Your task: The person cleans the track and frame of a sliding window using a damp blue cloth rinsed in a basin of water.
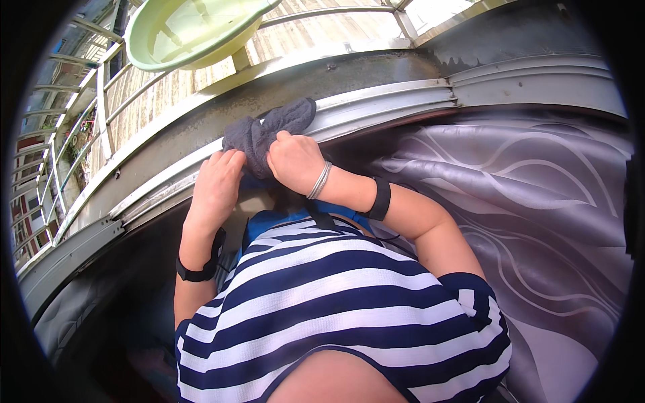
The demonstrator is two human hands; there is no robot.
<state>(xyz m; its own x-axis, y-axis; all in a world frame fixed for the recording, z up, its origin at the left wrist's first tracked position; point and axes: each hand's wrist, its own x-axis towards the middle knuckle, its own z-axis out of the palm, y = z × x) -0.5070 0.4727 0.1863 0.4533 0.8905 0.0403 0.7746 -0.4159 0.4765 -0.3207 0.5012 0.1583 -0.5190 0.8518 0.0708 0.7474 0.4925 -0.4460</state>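
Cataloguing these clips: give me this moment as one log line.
left hand: holds dark cloth | right hand: holds same cloth | cloth: bunched | green basin: upper left

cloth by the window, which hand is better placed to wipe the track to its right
Probably the right hand: it holds the cloth and sits nearer the right stretch of the track. The left hand is at the cloth's left edge, farther from that stretch.

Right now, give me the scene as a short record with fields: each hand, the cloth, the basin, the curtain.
Left hand: closed on the cloth's left side
Right hand: closed on its right side
Dark grey cloth: bunched, overlapping the white metal window track; contact unclear
Pale green basin: beyond the track, upper left
Grey-purple curtain: right, wavy pattern
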